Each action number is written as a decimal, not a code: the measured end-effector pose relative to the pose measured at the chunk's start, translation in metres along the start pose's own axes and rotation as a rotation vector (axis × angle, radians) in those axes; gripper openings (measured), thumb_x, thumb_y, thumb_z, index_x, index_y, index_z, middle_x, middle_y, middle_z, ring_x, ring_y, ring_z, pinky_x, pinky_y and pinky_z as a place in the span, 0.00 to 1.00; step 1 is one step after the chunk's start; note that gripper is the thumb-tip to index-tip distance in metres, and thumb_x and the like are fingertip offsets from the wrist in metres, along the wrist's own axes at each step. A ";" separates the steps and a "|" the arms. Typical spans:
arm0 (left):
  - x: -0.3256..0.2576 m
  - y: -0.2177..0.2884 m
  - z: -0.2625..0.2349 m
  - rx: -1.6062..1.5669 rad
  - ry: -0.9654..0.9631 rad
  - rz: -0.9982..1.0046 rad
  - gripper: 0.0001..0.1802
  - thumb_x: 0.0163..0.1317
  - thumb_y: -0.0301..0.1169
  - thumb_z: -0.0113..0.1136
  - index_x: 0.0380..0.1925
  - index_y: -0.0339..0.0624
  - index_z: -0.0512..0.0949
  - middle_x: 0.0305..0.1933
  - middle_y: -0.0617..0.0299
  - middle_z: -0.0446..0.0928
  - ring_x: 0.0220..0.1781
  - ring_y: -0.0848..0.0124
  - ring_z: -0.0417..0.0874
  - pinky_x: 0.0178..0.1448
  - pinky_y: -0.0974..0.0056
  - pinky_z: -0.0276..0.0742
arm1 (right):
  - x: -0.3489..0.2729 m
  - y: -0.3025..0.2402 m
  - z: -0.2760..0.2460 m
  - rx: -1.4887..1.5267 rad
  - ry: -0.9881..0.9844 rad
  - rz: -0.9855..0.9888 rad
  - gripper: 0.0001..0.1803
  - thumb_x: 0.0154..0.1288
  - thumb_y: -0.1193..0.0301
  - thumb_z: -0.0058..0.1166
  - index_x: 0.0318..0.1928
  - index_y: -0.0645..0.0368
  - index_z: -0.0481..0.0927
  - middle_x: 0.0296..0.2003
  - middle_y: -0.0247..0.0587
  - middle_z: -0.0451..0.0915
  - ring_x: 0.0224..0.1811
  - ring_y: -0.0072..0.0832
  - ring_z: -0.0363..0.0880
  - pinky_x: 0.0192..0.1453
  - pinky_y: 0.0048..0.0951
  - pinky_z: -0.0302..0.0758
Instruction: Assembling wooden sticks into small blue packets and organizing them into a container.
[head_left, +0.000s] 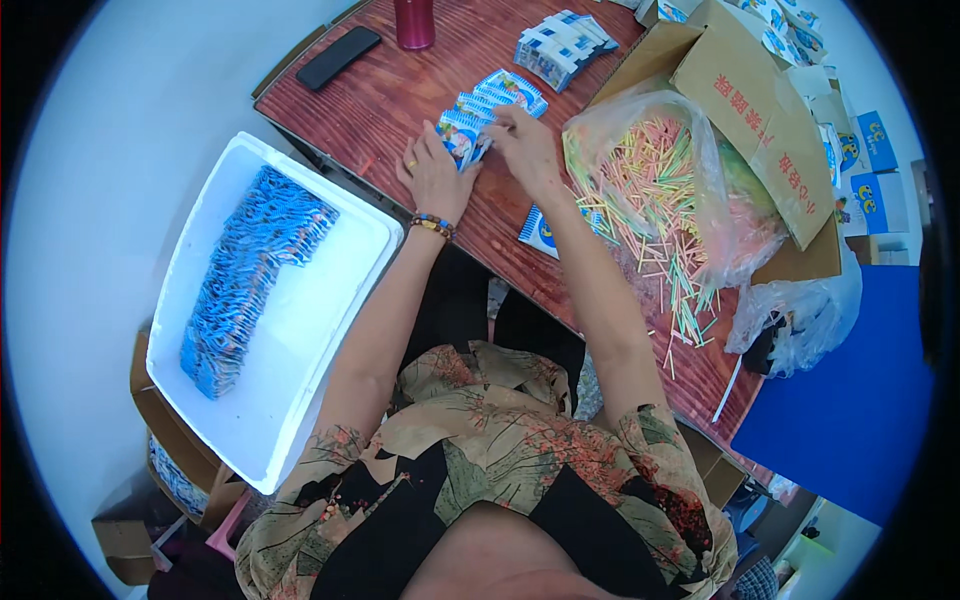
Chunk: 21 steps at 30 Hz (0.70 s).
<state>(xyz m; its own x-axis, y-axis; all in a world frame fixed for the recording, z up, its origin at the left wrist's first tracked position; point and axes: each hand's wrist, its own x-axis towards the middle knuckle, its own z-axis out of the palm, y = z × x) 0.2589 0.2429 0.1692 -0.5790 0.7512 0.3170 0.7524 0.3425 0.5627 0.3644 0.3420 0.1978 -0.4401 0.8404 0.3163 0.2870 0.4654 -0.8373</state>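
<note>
Left hand [438,182] and right hand [527,152] at blue packet [461,138], closure of either grip indeterminable; on table [375,115], phone [338,58] by left corner, sticks [655,175] toward right end.

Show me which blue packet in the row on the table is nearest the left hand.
The front packet, at the row's near end: the left hand is at its edge, while the row's other packets lie farther off.

Red printed characters, two groups, on brown cardboard flap [762,128]. Yellow marks on blue boxes [876,142] at right, unclear. Print on blue-and-white packets [463,132] too small to read.
</note>
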 end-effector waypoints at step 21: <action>-0.068 0.064 0.014 -0.074 -0.260 0.268 0.29 0.46 0.42 0.71 0.48 0.46 0.73 0.48 0.57 0.71 0.54 0.56 0.68 0.55 0.47 0.57 | -0.123 0.006 -0.136 -0.566 -0.187 0.271 0.27 0.44 0.57 0.67 0.43 0.58 0.75 0.40 0.45 0.76 0.44 0.43 0.77 0.46 0.40 0.73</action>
<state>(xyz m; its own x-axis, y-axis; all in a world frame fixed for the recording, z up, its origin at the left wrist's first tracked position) 0.3510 0.2219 0.1732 -0.2580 0.9301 0.2613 0.8364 0.0796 0.5424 0.5356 0.2794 0.2140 -0.4152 0.9097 0.0010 0.7898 0.3610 -0.4958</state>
